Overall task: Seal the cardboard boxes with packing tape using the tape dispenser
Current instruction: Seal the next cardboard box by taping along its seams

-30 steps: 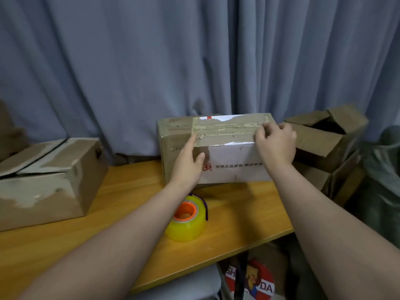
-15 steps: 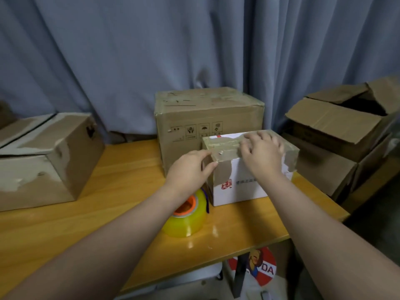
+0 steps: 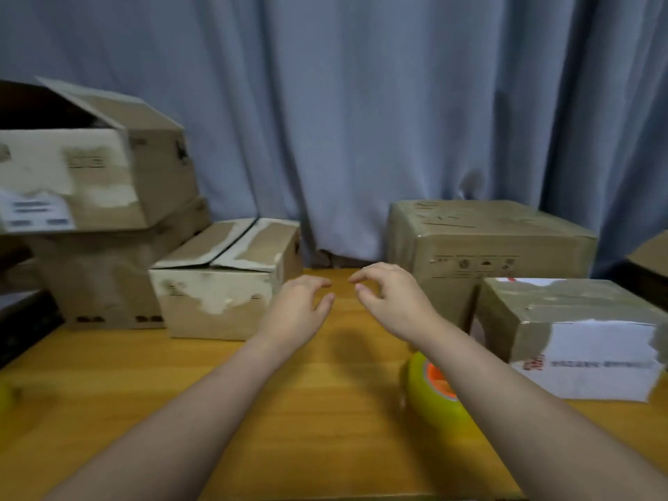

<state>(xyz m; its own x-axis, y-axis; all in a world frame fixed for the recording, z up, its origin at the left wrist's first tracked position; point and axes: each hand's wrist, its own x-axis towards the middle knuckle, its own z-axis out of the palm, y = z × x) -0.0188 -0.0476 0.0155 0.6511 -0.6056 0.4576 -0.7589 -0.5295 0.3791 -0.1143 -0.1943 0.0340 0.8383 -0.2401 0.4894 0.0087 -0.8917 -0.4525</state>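
Where the hands are: left hand [image 3: 300,305] and right hand [image 3: 394,301] hover side by side mid-frame over the table [image 3: 325,421], fingers loosely curled, nothing in either.
Tape dispenser [image 3: 430,395]: yellow roll with an orange core, lower right, partly tucked under the right forearm, well below both hands.
Unsealed box [image 3: 224,283]: just left of the left hand, seam gaping.
Room: bare wood between it and the big taped box [image 3: 488,244], running back to the curtain [image 3: 325,103].
Boxes: six. That adds the open-topped box [image 3: 90,175] upper left, the box beneath [image 3: 108,283], the white-labelled box [image 3: 578,330], plus a sliver [image 3: 650,254] at the right edge.
Tape: one for sure.
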